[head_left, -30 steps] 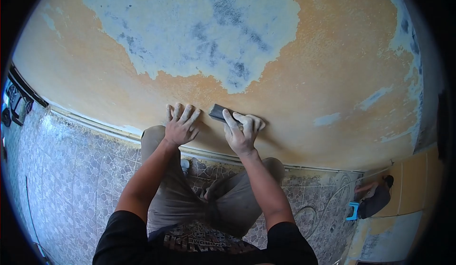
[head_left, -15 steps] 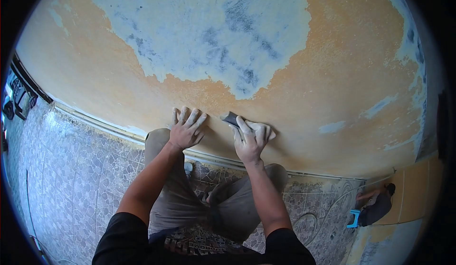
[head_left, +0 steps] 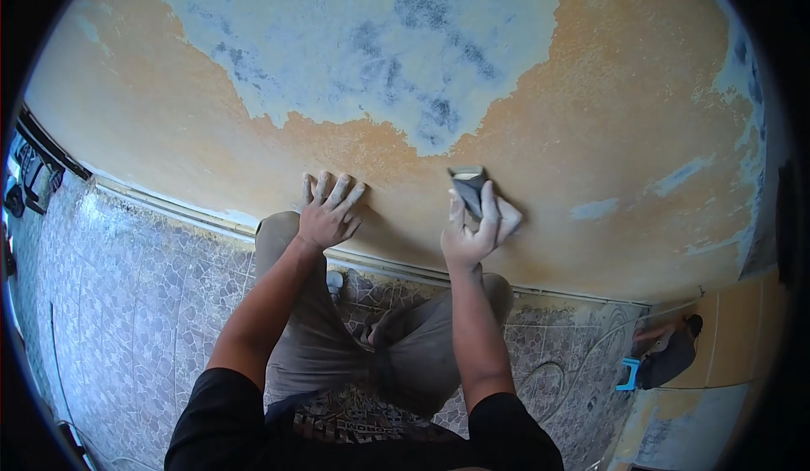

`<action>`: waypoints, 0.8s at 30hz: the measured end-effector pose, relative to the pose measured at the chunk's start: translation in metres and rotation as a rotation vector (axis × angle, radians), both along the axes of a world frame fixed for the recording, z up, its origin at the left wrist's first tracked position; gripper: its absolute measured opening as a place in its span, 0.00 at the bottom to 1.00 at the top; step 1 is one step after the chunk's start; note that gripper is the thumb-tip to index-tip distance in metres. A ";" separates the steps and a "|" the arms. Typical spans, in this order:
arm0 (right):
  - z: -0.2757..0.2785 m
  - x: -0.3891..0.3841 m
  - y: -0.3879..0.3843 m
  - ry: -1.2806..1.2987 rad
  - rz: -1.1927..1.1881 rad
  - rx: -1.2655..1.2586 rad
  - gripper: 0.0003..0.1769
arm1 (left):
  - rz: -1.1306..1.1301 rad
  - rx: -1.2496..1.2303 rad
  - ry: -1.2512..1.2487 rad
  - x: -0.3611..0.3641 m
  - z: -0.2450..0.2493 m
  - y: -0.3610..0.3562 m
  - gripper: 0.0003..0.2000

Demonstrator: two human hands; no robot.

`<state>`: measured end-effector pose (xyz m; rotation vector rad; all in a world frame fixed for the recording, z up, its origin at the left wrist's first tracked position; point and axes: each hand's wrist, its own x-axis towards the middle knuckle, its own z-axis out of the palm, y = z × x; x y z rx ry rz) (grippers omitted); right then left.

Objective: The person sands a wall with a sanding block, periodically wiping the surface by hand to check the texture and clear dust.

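Note:
My left hand [head_left: 327,216] lies flat on the orange-painted wall [head_left: 591,117] with its fingers spread. To its right, my right hand [head_left: 479,236] grips a dark grey folded piece of sandpaper [head_left: 470,194] between thumb and fingers, close to the wall. A pale edge shows at the sandpaper's upper end. Dust whitens the fingers of both hands. Above them is a large pale patch [head_left: 329,58] where the orange paint is gone, with grey marks and a ragged border.
Stone-patterned tiles [head_left: 152,302] cover the floor along the wall's base. A pale hose [head_left: 582,366] curls over them at the right. Beyond it, another person [head_left: 671,360] sits low on a blue stool [head_left: 628,373]. Dark items [head_left: 32,167] stand at the far left.
My right hand has moved right and slightly up with the sandpaper, which is now tilted more upright. My left hand stays spread on the wall.

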<state>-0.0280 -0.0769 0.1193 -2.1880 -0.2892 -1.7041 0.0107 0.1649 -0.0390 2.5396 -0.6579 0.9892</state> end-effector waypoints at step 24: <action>-0.040 -0.004 0.002 0.224 0.092 -0.342 0.27 | 0.005 -0.008 -0.034 0.005 0.000 -0.001 0.39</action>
